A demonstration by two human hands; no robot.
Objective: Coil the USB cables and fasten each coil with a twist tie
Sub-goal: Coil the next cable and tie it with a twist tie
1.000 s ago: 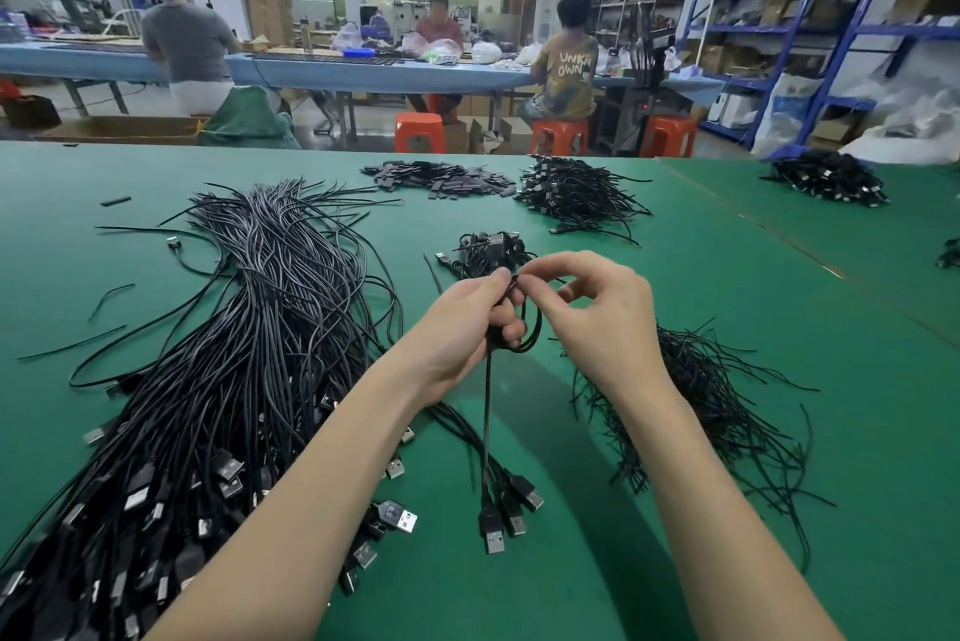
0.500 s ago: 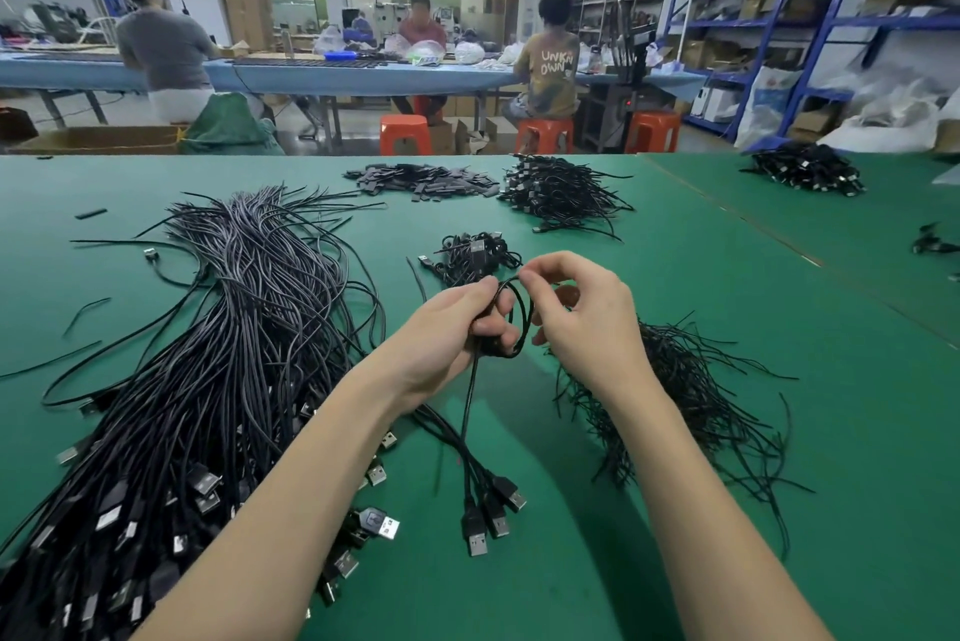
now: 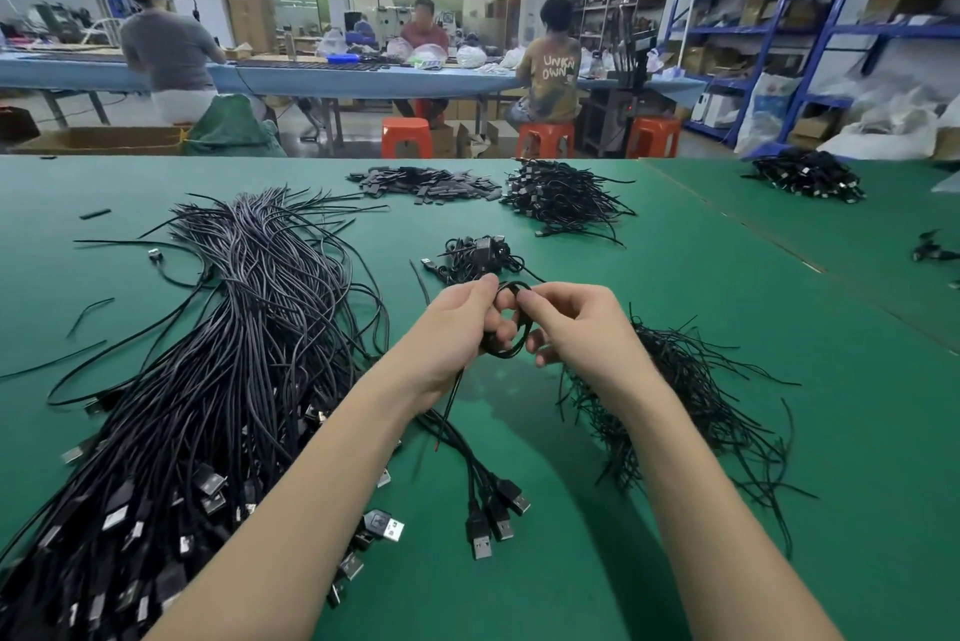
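Both hands are raised over the green felt-covered table (image 3: 675, 277), meeting on one small black cable coil (image 3: 511, 323). Left hand (image 3: 457, 328): fingers curled around the coil's left side, thumb tip at its top edge. Right hand (image 3: 576, 328): thumb and forefinger pinch the coil's upper right rim, remaining fingers folded loosely beneath. A loose tail of the cable hangs down from the coil under the left hand toward the table; whether a twist tie is already on the coil cannot be made out.

Left of the coil: a large heap of uncoiled black USB cables (image 3: 218, 380), silver plugs facing the camera. Below the coil: three black USB plugs (image 3: 496, 516) lying together on the table. Right of the coil: a loose pile of thin black twist ties (image 3: 685, 412). Just beyond the coil: a small cluster of finished black coiled cables (image 3: 478, 258). Farther beyond the coil: a flat pile of small dark grey rectangular pieces (image 3: 426, 186) and another black cable pile (image 3: 563, 199).
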